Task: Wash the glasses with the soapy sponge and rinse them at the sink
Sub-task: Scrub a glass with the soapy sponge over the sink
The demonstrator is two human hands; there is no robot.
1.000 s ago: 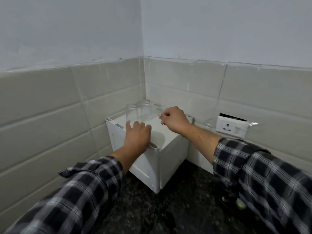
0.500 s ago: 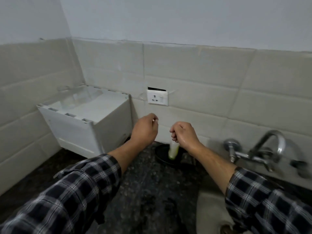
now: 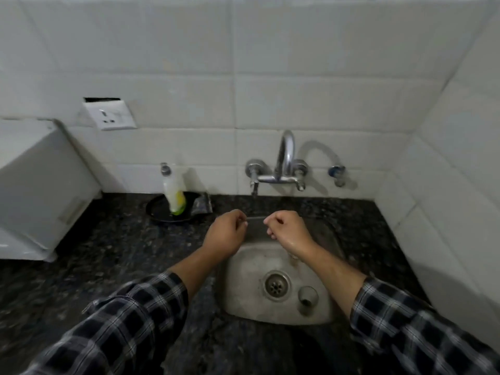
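My left hand [image 3: 226, 232] and my right hand [image 3: 288, 232] hover side by side over the back edge of the steel sink [image 3: 270, 318], below the chrome tap [image 3: 286, 158]. Both have curled fingers with the tips pinched toward each other. A thin faint line runs between the fingertips; I cannot tell if it is a clear glass's rim or the sink edge. No glass shows clearly. A dark scrub pad [image 3: 201, 205] lies at the edge of a black dish [image 3: 159, 212], left of the tap.
A soap bottle [image 3: 174, 193] stands in the black dish. The white box [image 3: 40, 190] sits at the left on the dark stone counter [image 3: 121, 253]. A wall socket [image 3: 108, 115] is above it. A round metal piece [image 3: 308, 295] lies by the drain [image 3: 276, 286].
The view has swung right from the white box in the corner to the sink. Both hands left the box's rim and now hang together over the sink.
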